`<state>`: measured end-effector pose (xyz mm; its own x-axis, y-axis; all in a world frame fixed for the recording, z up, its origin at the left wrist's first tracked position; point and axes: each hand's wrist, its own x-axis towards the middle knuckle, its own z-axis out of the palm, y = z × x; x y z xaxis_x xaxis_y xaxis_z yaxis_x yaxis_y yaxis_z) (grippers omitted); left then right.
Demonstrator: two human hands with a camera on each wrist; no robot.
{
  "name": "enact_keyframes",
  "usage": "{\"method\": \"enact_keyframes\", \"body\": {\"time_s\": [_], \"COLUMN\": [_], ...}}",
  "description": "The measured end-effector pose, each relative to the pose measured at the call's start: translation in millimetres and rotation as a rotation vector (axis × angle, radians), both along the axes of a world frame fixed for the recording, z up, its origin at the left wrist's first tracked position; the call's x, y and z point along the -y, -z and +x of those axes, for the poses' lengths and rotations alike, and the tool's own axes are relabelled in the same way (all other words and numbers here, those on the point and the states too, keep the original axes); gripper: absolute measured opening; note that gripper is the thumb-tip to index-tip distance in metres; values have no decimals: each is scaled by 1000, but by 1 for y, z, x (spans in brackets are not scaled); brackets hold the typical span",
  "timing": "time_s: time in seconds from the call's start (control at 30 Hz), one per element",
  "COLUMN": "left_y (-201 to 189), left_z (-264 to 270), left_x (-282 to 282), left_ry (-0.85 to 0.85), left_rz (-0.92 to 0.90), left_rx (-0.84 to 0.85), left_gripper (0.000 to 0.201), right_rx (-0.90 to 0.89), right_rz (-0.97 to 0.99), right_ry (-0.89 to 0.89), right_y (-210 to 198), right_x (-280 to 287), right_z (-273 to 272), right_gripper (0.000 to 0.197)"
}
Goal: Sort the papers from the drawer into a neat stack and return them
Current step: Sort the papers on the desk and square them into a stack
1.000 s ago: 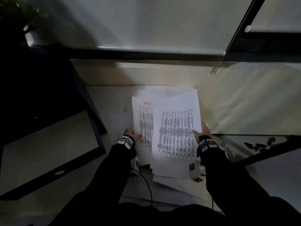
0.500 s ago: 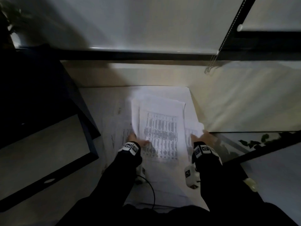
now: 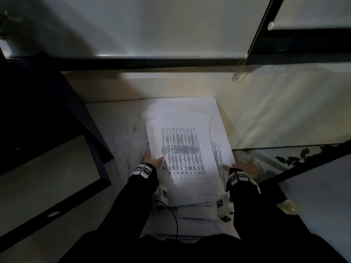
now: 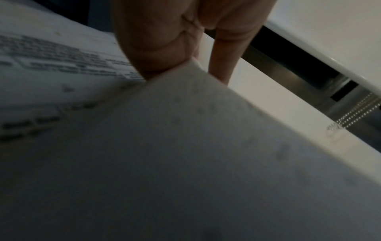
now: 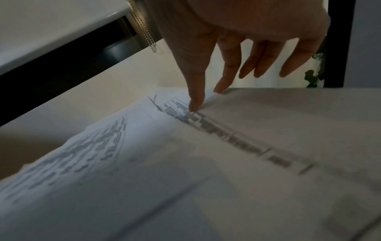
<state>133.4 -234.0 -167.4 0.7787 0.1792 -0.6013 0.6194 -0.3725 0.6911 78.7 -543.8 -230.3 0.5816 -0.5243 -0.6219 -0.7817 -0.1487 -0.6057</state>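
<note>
A loose pile of white papers (image 3: 214,118) lies spread on a pale surface. On top is a sheaf whose top sheet carries a printed table (image 3: 182,150). My left hand (image 3: 152,158) holds the sheaf's left edge, thumb (image 4: 156,62) on top; the sheaf's grey underside (image 4: 206,154) fills the left wrist view above a printed sheet (image 4: 51,53). My right hand (image 3: 241,166) is at the pile's right edge, fingers straight and spread. Its thumb tip (image 5: 193,106) and index tip (image 5: 220,88) touch the sheets (image 5: 144,163); the other fingers hang free.
A dark piece of furniture (image 3: 47,114) stands close on the left. A window blind with a bead chain (image 3: 239,72) runs along the back. At the right lies a black-framed glass panel (image 3: 313,160) with leaves behind. A thin cable (image 3: 175,223) curls near my left sleeve.
The sheaf, held up fanned between both hands a second ago, has come down flatter onto the pile. My right hand has let go and now only touches the right edge.
</note>
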Motion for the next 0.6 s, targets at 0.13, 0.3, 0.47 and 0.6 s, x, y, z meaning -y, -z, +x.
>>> {"method": "enact_keyframes", "body": {"time_s": [0.13,0.3,0.47,0.6], "left_y": [0,-2,8,14], "left_z": [4,0,-4,-12], "left_x": [-7,-6,-17,-18], "left_ry": [-31,23,95,126], "left_rz": [-20,-83,-134,-265], "left_rx": [36,19,-8,-109], "left_gripper": [53,55,57,62], "right_rx": [-91,151,207,150], "right_rz": [-63,-323,-301,-142], "right_ry": [-143,-13,113,-39], "right_y": [-11,-21,-29,-36], "right_x": [-8,-26,-8,-6], "right_z": [-9,-5,-6,-7], "right_gripper": [46,16,15,30]}}
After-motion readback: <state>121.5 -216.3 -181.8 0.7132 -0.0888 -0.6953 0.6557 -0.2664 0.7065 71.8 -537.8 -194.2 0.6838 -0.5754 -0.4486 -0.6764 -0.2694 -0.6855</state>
